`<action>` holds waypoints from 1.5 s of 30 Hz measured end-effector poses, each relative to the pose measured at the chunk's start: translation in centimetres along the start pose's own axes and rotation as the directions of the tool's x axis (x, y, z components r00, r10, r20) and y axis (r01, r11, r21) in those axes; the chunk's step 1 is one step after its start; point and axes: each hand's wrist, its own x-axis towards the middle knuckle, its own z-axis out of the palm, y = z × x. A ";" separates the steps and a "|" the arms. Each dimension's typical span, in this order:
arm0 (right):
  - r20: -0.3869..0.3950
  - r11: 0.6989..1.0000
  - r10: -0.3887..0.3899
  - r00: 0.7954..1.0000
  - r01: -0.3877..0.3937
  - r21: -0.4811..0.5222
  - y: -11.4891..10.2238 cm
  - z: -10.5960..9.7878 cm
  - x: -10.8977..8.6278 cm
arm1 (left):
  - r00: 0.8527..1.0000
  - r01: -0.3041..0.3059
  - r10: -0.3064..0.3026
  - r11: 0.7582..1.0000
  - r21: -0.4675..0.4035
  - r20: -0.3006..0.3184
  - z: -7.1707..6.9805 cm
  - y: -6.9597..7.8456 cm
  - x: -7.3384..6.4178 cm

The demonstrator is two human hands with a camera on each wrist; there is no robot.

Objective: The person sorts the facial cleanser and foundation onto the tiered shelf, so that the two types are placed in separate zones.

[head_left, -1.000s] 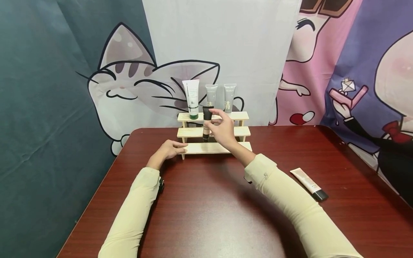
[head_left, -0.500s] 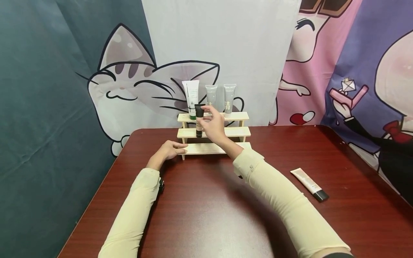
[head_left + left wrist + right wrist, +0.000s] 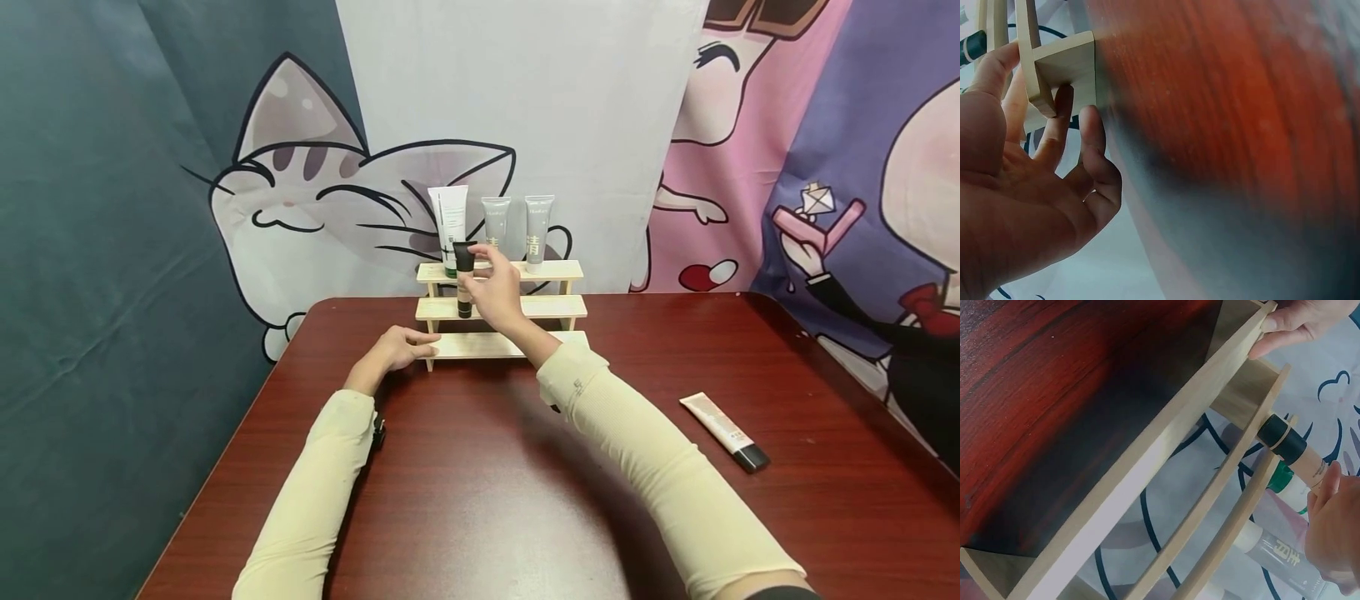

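Note:
A three-tier wooden display stand (image 3: 491, 345) sits at the back of the table. At its left end, my left hand (image 3: 393, 348) pinches the lowest shelf, the thumb above the board and fingers under it in the left wrist view (image 3: 1041, 181). My right hand (image 3: 497, 292) holds a small beige cosmetic tube (image 3: 462, 287) with black ends. The tube stands upright, its black cap (image 3: 1282, 439) down at the left part of the middle shelf (image 3: 536, 306). Behind it on the top shelf are a white tube with a green cap (image 3: 450, 215) and two grey tubes (image 3: 496, 217), (image 3: 537, 229).
Another beige tube with a black cap (image 3: 723, 431) lies on the red-brown table (image 3: 480, 500), right of the right forearm. A cloth backdrop with cartoon figures (image 3: 570, 100) hangs close behind the stand.
My right hand has carried the small beige tube left along the middle shelf to a spot in front of the white tube, then slowed there. My left hand stays on the stand.

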 end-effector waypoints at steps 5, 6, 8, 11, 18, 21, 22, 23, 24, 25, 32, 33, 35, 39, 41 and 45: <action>-0.008 1.000 0.023 1.000 -0.023 0.002 0.2 0.0 0.0 | 1.000 -0.013 0.013 1.000 -0.019 0.009 -0.1 -0.1 0.1; -0.010 1.000 0.025 1.000 -0.025 0.006 0.2 0.0 0.0 | 1.000 -0.011 0.012 1.000 -0.026 0.013 -0.2 -0.1 0.1; -0.012 1.000 0.023 1.000 -0.023 0.011 0.3 0.0 0.0 | 1.000 -0.006 0.007 0.999 -0.049 0.027 -0.2 -0.2 0.1; -0.012 1.000 0.014 1.000 -0.014 0.006 0.4 0.1 -0.1 | 0.998 0.007 -0.002 0.995 -0.096 0.060 -0.2 -0.4 0.1; -0.023 1.000 -0.002 1.000 0.002 -0.006 0.6 0.3 -0.2 | 0.994 -0.087 0.093 0.991 -0.103 0.055 -0.2 -0.4 -0.3; -0.033 1.000 -0.004 0.999 0.004 0.003 0.7 0.4 -0.1 | 0.991 -0.123 0.127 0.988 -0.097 0.036 -0.1 -0.3 -0.4; -0.035 1.000 -0.006 0.999 0.006 0.002 0.8 0.4 -0.1 | 0.991 -0.128 0.131 0.987 -0.097 0.030 -0.1 -0.3 -0.4; -0.037 1.000 -0.006 0.999 0.006 -0.001 0.8 0.4 -0.1 | 0.991 -0.128 0.131 0.987 -0.098 0.026 -0.1 -0.3 -0.4; -0.038 1.000 -0.007 0.999 0.007 -0.004 0.9 0.4 -0.2 | 0.991 -0.127 0.130 0.987 -0.102 0.022 -0.1 -0.3 -0.4; -0.038 1.000 -0.008 0.999 0.007 -0.008 0.9 0.4 -0.2 | 0.992 -0.124 0.127 0.986 -0.110 0.018 0.0 -0.3 -0.4; 0.003 0.999 0.011 1.000 -0.011 -0.037 0.9 0.7 -0.3 | 0.994 -0.107 0.106 0.989 -0.100 -0.018 -0.1 -0.1 -0.7; 0.008 0.999 0.015 1.000 -0.015 -0.041 0.9 0.8 -0.3 | 0.994 -0.106 0.105 0.991 -0.082 -0.022 -0.2 -0.1 -0.7; 0.008 0.999 0.023 1.000 -0.022 -0.049 0.9 0.9 -0.3 | 0.994 -0.110 0.109 0.993 -0.035 -0.025 -0.4 0.1 -0.7; 0.000 0.998 0.032 1.000 -0.031 -0.063 1.3 0.8 -0.3 | 0.995 -0.096 0.096 0.995 0.037 -0.015 -0.3 0.5 -0.4; -0.003 0.998 0.036 0.999 -0.037 -0.059 1.5 0.7 -0.4 | 0.997 -0.074 0.075 0.996 0.055 -0.017 -0.1 0.6 -0.2; -0.009 0.998 0.040 0.999 -0.040 -0.043 1.7 0.6 -0.6 | 0.999 -0.019 0.021 0.998 0.060 -0.027 0.1 0.8 0.0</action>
